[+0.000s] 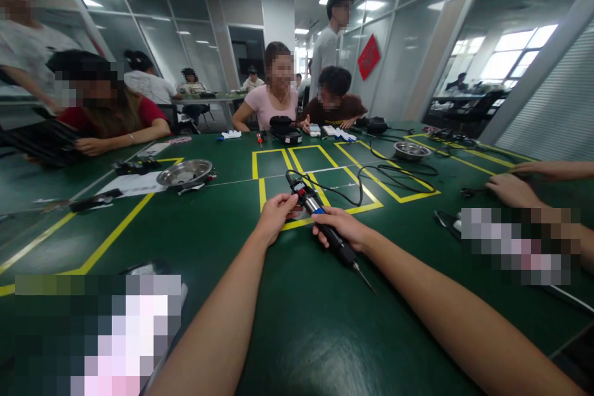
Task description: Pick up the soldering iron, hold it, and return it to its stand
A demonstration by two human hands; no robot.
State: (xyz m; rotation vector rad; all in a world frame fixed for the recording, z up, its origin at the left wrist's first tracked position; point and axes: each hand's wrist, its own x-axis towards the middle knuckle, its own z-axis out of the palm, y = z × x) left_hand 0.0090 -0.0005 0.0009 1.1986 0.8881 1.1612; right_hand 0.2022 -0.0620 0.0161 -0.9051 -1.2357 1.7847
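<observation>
A black electric screwdriver (325, 226) with a blue band and a thin bit pointing toward me lies low over the green table (297, 322). My right hand (342, 227) is wrapped around its middle. My left hand (276, 215) touches its upper end, fingers curled beside the red-marked part. A black cable (371, 179) runs from the tool's top away to the right across yellow tape lines.
A metal bowl (184, 172) sits left of centre and another metal bowl (411, 150) far right. Papers and dark tools lie at left. Several people sit or stand around the table. Another person's hand (510, 189) rests at right. Blurred patches cover the lower left and right.
</observation>
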